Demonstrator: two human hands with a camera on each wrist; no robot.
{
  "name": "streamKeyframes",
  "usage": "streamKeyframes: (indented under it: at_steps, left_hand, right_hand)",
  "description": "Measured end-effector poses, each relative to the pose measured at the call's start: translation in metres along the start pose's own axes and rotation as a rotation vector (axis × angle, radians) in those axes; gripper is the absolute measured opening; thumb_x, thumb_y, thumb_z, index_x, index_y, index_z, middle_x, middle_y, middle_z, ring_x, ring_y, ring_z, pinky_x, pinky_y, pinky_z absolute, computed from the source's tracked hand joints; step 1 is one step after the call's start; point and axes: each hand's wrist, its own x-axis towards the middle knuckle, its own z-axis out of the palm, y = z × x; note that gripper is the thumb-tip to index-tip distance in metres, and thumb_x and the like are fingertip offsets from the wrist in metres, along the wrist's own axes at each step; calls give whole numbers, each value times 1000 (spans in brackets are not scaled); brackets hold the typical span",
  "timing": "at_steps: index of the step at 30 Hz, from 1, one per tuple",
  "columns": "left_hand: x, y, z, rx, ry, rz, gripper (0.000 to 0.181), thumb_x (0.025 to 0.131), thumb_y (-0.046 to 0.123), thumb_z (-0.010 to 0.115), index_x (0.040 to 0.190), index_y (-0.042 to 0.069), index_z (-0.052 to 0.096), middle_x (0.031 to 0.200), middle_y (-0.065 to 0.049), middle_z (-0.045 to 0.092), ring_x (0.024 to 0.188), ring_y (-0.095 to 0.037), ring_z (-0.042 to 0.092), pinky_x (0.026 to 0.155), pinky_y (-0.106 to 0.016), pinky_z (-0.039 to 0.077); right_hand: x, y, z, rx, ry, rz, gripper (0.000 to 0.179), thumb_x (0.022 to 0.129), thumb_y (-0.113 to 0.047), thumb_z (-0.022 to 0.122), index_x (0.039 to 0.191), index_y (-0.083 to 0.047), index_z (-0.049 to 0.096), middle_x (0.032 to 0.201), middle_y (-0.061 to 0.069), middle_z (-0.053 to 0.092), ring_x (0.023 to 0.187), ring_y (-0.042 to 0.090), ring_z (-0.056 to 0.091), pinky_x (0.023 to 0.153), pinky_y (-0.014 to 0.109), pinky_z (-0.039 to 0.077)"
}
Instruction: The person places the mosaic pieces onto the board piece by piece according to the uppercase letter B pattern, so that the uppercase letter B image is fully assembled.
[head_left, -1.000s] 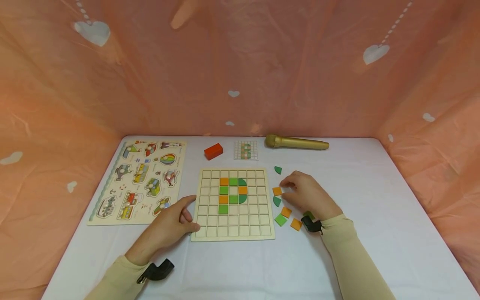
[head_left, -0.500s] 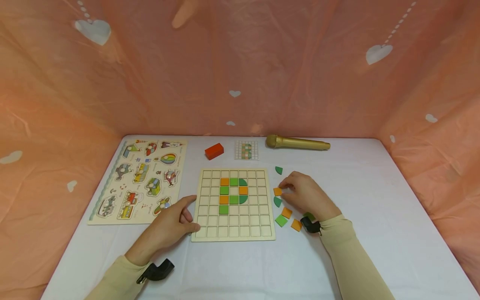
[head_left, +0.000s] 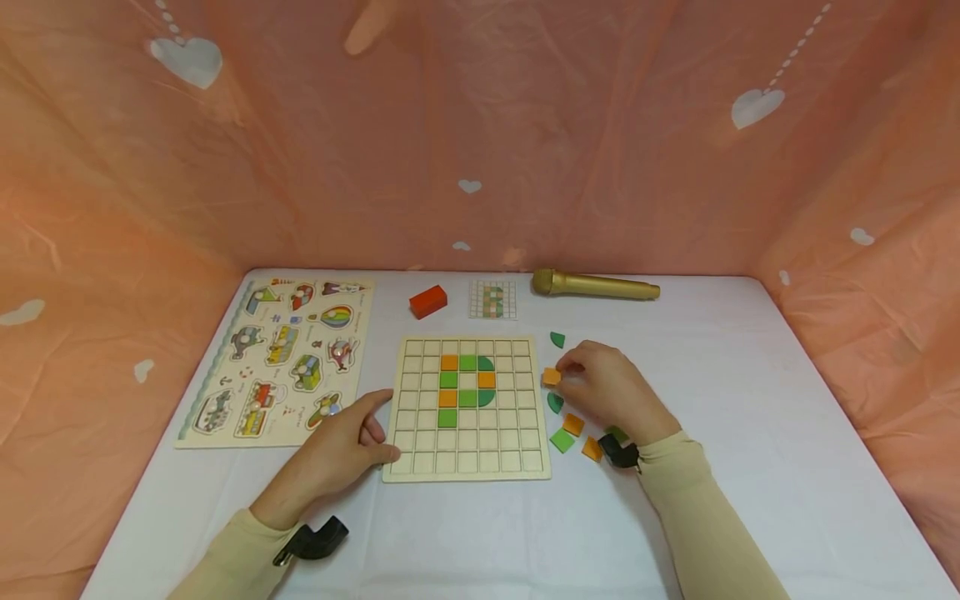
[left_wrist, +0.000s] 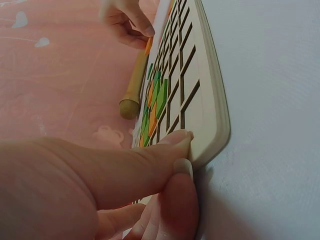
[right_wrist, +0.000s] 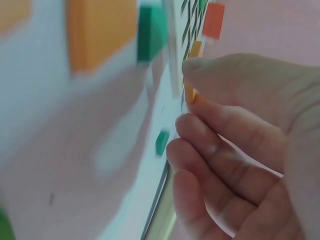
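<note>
In the head view, a pale wooden grid board (head_left: 508, 439) lies mid-table, with green and orange tiles set in several of its cells. My left hand (head_left: 337, 446) holds the board's left edge. Its thumb (left_wrist: 165, 150) lies over the corner in the left wrist view, a fingertip right beside it. Just off the board's right side, my right hand (head_left: 611, 387) pinches an orange square tile (head_left: 551, 377) between thumb and index finger. The right wrist view shows this tile (right_wrist: 189, 90) on edge, its other fingers curled. Below that hand lies a dark green quarter-round tile (head_left: 555, 402).
More loose tiles lie to the board's right, including a green square (head_left: 562, 441) and an orange one (head_left: 573, 424). Behind the board are a red block (head_left: 428, 302), a small pattern card (head_left: 492, 300) and a gold microphone (head_left: 600, 286). A picture puzzle (head_left: 288, 417) lies left.
My right hand has picked up the orange square tile from the table and shifted it slightly toward the board. The left hand stays at the board's edge.
</note>
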Motion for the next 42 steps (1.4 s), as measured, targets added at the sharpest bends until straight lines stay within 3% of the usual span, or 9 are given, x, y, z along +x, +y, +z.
streamKeyframes:
  at_steps: [9,17,22,42]
  left_hand:
    - [1,-1,1,2,4,-26,86,88,16,89,161,7,46,98,-4,65,82,-16,58,69,-24,46]
    - [1,-1,0,10,6,-22,86,88,16,90,161,6,46,98,-3,65,82,-15,58,69,-24,45]
    - [0,1,0,7,4,-29,87,87,17,90,161,6,46,98,-3,65,82,-15,57,69,-24,44]
    - [-2,1,-1,0,-6,1,88,88,17,89,162,3,44,98,-4,64,80,-15,57,68,-24,44]
  right_hand:
    - [-1,-35,18,-37,-21,-162,20,93,-24,84,107,-11,81,105,-2,72,89,16,61,84,36,57]
    - [2,-69,39,-93,-12,-329,17,91,-20,84,105,-11,82,101,-3,72,95,14,64,88,36,59]
    - [0,-82,51,-105,-36,-389,14,91,-21,84,102,-13,82,98,-3,71,96,15,65,86,35,59]
    - [-2,-87,57,-159,-10,-438,8,92,-17,81,99,-16,83,93,-6,69,90,13,62,78,31,57]
